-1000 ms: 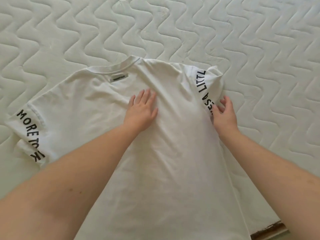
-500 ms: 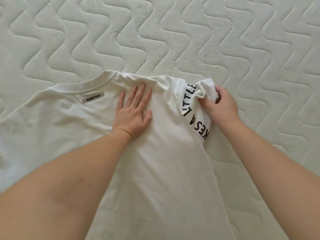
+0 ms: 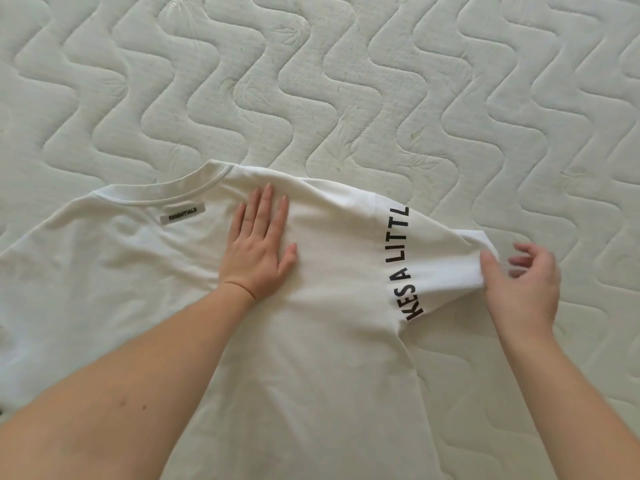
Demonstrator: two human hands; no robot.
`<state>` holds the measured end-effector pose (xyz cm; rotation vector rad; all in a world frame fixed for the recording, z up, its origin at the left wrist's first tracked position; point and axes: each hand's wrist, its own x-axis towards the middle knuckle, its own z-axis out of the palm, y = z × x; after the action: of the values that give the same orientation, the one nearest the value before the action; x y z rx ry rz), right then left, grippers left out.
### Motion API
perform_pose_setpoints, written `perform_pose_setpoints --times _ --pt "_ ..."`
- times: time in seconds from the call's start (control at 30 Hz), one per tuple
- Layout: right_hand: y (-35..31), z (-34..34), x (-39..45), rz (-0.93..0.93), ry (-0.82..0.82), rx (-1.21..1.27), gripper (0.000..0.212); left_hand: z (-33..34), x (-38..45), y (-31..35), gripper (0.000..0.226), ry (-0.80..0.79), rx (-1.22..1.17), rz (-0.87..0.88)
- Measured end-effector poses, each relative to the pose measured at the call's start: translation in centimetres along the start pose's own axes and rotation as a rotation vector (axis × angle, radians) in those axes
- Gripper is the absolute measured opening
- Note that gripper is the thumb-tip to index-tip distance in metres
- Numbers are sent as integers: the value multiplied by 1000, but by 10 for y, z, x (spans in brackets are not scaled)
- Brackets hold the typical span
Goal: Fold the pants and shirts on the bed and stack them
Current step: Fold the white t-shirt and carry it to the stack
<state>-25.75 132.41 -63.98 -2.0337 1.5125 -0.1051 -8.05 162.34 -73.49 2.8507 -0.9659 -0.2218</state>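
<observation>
White T-shirt (image 3: 322, 358) lies spread flat on the quilted mattress (image 3: 311, 81), collar away from me, body running down toward me. Small grey label (image 3: 183, 216) sits just below the ribbed neckband. Black block lettering (image 3: 401, 265) curves along the seam of the sleeve (image 3: 446, 268) on my right; I can read "KES A LITTL", the rest hidden.

My left hand (image 3: 258, 251) rests palm down on the upper chest of the shirt, fingers straight and close together, thumb out, pressing the cloth flat. My right hand (image 3: 519, 282) is at the sleeve's hem, slightly blurred: thumb lies on the sleeve edge, fingers loosely curled above it. I cannot tell if it pinches the cloth or only touches it.

Shirt fabric is smooth, matte knit with soft shallow creases. Mattress cover is off-white, padded, stitched in wavy zigzag channels.
</observation>
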Motion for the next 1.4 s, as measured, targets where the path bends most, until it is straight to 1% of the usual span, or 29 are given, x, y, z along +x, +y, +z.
perform_pose_setpoints --times 0.07,0.1,0.13,0.17,0.23,0.27,0.3,0.33,0.37,0.43,0.47,0.53,0.63,0.73,0.83,0.9,0.93,1.0,1.03,1.1,1.2,1.27,1.33,1.4 --pt "-28 11 -5 -228 86 -53 41 0 0 0 75 -5 11 3" --pt "-45 21 -7 -359 82 -74 37 0 0 -1 75 -3 12 4" --pt "-63 32 -8 -473 18 -59 32 -1 1 -1 74 -1 12 6" --pt "-82 46 -11 -545 -111 -20 29 -2 1 0 74 1 9 9" --pt "-119 78 -16 -623 -440 12 31 -2 2 0 72 12 0 14" --pt "-134 94 -17 -661 -566 -49 35 -2 1 1 71 18 -9 15" --pt "-146 110 -17 -710 -636 -146 39 -1 1 1 71 25 -19 16" --pt "-155 124 -16 -762 -655 -249 43 -1 1 0 70 33 -27 17" --pt "-162 134 -15 -810 -641 -345 44 0 1 0 69 43 -32 19" --pt "-173 145 -10 -875 -594 -462 38 2 0 -1 68 61 -35 28" --pt "-176 148 -8 -894 -596 -489 32 2 -1 -1 68 69 -37 32" --pt "-180 149 -2 -910 -622 -486 25 2 -1 -1 68 80 -46 34" --pt "-181 145 6 -909 -583 -415 27 2 -2 -1 70 83 -61 32" --pt "-179 140 8 -865 -562 -393 30 3 -2 -1 70 87 -68 33" --pt "-177 136 12 -779 -668 -390 29 2 -3 -2 73 80 -60 34" --pt "-175 130 19 -728 -754 -404 18 1 -2 -3 74 70 -54 34" --pt "-174 125 23 -709 -783 -426 20 0 -2 -2 73 65 -53 34" --pt "-171 116 26 -666 -827 -501 33 -1 -1 -2 73 56 -51 33" --pt "-170 113 27 -665 -831 -553 35 -1 -1 -2 72 53 -50 32" --pt "-166 112 29 -698 -810 -603 31 -1 -2 -2 72 46 -52 31" --pt "-163 107 35 -670 -734 -445 25 -1 -1 -2 71 44 -53 34" --pt "-162 102 42 -621 -706 -392 28 -1 -1 -2 72 50 -60 34" --pt "-160 101 45 -575 -726 -459 34 -1 -1 -2 72 55 -63 39" --pt "-160 105 42 -577 -702 -615 43 0 -1 -2 73 54 -63 41"
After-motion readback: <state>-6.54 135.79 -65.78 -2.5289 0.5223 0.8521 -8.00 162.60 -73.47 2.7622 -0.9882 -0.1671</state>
